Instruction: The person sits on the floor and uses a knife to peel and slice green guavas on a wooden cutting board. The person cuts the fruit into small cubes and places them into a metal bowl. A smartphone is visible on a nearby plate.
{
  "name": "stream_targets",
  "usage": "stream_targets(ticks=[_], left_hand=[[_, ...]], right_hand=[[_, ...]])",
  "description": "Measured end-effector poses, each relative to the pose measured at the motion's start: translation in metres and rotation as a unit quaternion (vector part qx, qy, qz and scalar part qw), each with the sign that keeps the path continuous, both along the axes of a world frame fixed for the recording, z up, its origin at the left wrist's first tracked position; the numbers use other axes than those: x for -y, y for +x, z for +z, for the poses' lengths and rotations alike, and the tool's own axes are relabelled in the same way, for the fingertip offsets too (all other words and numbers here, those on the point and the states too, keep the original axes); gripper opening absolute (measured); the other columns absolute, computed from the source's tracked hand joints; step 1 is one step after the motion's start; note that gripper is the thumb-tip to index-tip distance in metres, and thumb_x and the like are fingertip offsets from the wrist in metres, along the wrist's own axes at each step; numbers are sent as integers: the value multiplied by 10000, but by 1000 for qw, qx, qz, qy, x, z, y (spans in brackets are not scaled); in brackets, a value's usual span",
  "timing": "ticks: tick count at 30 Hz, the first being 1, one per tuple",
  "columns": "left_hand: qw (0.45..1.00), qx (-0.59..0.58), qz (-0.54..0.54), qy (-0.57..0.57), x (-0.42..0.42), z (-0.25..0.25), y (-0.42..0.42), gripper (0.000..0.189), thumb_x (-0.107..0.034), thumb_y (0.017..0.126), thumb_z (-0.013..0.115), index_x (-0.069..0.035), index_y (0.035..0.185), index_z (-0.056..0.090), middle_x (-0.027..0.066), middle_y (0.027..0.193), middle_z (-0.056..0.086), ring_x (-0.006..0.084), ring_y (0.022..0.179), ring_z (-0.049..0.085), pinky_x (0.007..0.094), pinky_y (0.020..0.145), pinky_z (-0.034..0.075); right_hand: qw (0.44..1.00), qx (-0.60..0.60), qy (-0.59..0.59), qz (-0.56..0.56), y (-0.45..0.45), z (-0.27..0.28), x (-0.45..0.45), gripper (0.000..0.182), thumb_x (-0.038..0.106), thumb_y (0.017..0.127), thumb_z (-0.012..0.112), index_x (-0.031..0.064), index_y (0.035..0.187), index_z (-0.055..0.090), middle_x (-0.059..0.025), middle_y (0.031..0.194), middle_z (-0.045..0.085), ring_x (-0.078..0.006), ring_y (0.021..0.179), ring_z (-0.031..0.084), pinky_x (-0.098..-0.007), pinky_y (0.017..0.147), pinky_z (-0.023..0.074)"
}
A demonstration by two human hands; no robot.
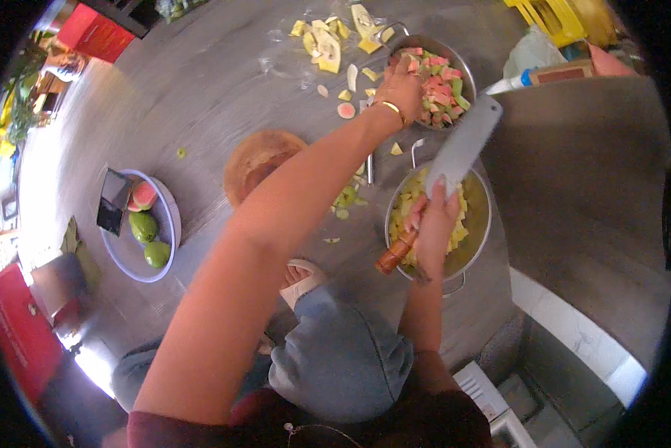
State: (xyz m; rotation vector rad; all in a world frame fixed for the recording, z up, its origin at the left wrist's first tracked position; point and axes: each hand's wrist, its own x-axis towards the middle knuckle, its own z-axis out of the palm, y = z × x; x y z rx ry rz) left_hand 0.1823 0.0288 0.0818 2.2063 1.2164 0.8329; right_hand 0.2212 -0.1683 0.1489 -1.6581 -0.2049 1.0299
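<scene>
My left hand (403,92), with a gold bracelet at the wrist, reaches into a metal pot (470,73) of diced pink and green fruit (439,89), probably guava. Its fingertips are among the pieces; whether they grip any is hidden. My right hand (437,215) grips a cleaver near the joint of its broad metal blade (467,137) and brown wooden handle (397,253). The cleaver is above a second metal pot (484,235) holding diced pale-yellow fruit (460,232). A round wooden board (237,162) lies partly under my left forearm.
Yellow peels (327,47) and fruit scraps (346,196) lie on the grey table. A lilac basin (173,213) at left holds green fruit (157,254), a cut pink-fleshed piece (144,196) and a dark object (113,201) on its rim. A person in a grey top (341,358) is close before me.
</scene>
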Motion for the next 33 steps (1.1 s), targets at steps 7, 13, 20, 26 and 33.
stream_targets(ticks=[7,13,20,26,33], left_hand=[[998,30,-58,-26,97,23,-193,322,-78,844,584,-118,1163,605,149,1292,490,354,1144,491,419,961,441],[967,-126,216,-44,215,11,-439,338,-16,791,635,-57,1119,566,173,1176,523,321,1086,517,420,937,426],[716,-142,611,-307,216,-37,-554,983,-549,552,819,89,1205,453,243,1208,528,347,1111,546,385,925,446],[708,-114,571,-399,190,-47,-548,1012,-599,525,817,154,1128,511,248,1086,617,318,990,629,376,830,499],[699,8,516,-496,204,-37,-600,651,-612,620,742,-13,865,671,83,749,611,178,646,577,314,545,434]], right_hand=[[996,72,-43,11,-11,18,11,254,325,977,478,75,1014,446,-15,557,419,-84,359,371,-244,310,300],[963,27,-21,268,-68,-9,16,214,265,998,442,52,993,444,-10,508,414,-76,340,364,-233,303,280],[894,13,-46,446,-123,-10,8,212,237,992,460,34,941,492,-4,534,455,-71,409,406,-244,380,319],[874,61,-52,480,-128,-21,3,235,247,987,466,22,925,496,-11,548,463,-86,454,451,-268,439,363],[855,102,-77,503,-127,-25,1,253,247,984,466,17,886,508,-25,539,484,-109,462,483,-289,456,382]])
